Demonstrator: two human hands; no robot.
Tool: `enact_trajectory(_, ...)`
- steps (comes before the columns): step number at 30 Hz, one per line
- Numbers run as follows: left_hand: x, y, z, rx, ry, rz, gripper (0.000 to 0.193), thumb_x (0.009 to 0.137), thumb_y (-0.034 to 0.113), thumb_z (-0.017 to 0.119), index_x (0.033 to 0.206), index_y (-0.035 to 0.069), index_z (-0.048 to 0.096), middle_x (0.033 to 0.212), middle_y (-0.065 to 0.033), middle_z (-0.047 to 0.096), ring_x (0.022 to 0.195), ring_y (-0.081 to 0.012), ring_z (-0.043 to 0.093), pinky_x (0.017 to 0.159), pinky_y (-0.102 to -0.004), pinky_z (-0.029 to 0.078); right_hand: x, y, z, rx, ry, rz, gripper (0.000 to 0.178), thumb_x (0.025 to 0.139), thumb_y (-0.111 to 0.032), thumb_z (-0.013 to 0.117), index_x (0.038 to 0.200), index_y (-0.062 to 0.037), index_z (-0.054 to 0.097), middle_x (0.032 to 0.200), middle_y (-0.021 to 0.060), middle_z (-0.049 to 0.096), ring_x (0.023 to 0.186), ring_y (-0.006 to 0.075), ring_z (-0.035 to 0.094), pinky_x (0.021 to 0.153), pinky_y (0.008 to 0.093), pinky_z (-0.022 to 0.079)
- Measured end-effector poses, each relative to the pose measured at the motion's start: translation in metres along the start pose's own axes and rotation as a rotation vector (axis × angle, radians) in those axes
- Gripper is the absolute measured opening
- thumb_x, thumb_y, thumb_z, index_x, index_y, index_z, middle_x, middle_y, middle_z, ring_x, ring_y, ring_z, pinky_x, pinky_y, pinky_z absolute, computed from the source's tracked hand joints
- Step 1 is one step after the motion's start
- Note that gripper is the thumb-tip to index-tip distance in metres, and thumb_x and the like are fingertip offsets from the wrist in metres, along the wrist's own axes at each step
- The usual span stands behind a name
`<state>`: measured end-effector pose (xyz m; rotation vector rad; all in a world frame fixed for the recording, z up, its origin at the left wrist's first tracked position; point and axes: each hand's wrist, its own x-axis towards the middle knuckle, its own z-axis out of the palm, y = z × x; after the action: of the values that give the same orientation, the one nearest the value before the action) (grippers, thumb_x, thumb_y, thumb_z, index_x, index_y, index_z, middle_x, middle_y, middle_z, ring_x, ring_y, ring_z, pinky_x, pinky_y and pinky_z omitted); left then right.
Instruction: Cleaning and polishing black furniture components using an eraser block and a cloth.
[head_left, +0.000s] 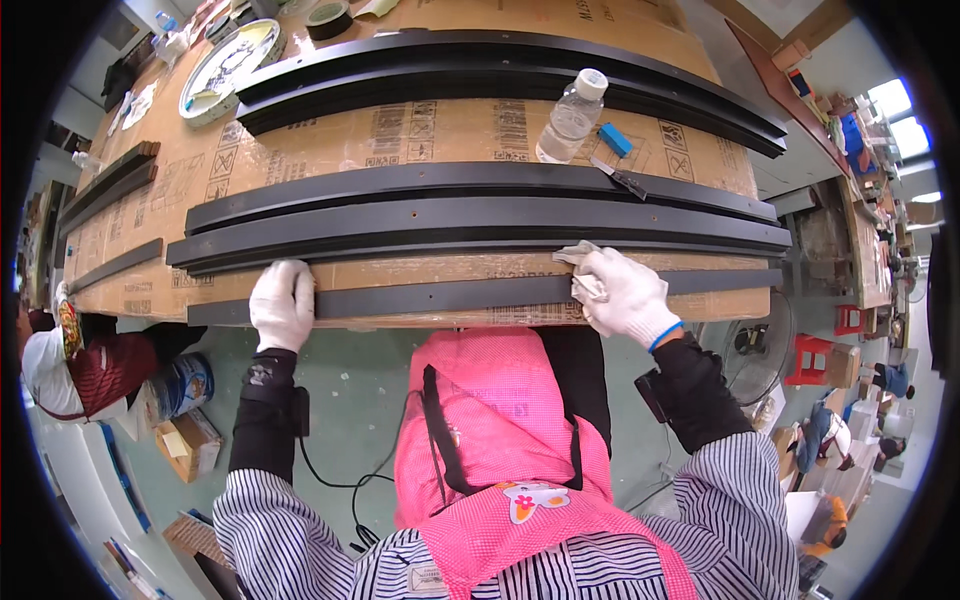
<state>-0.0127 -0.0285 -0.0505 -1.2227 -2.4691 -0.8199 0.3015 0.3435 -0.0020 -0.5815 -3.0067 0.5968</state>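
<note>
A long, flat black strip (pixel 430 298) with a small hole lies along the near edge of the cardboard-covered table. My left hand (pixel 283 305), in a white glove, is closed over it toward its left end. Further right, my gloved right hand (pixel 625 290) presses a crumpled pale cloth (pixel 590 288) onto the same strip. The fingers of that hand are bunched around the cloth and partly hidden by it. Just beyond both hands, several more black strips (pixel 480 226) lie stacked side by side.
Another stack of black strips (pixel 500 62) lies farther back. Between the stacks are a clear plastic bottle (pixel 572 120), a blue block (pixel 615 140) and a knife (pixel 622 180). A round white tray (pixel 230 70) and a tape roll (pixel 328 18) sit at the far left. Shorter dark pieces (pixel 110 185) lie leftmost.
</note>
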Motion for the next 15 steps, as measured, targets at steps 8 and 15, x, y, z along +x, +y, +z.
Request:
enact_trajectory(8,0.007,-0.007,0.011,0.039,0.051,-0.042,0.007,0.090,0.012,0.069,0.087,0.007,0.065,0.080,-0.0088,0.065,0.075,-0.0318,0.062,0.071,-0.0425,0.052,0.071,-0.120,0.099,0.125,0.092,-0.413,0.013,0.087,-0.021,0.064,0.096,-0.0137,0.059,0.094,0.0080,0.060,0.082,0.0290,0.065,0.069,0.0425,0.054)
enact_trajectory(15,0.003,-0.011,0.012,0.029,0.063,-0.051,0.006,0.089,0.010,0.068,0.086,0.007,0.065,0.076,-0.0090,0.062,0.073,-0.0320,0.061,0.069,-0.0434,0.050,0.042,-0.070,0.056,0.010,0.411,-0.499,0.011,0.076,-0.018,0.074,0.077,-0.0172,0.063,0.073,0.0050,0.056,0.064,0.0250,0.062,0.054,0.0398,0.049)
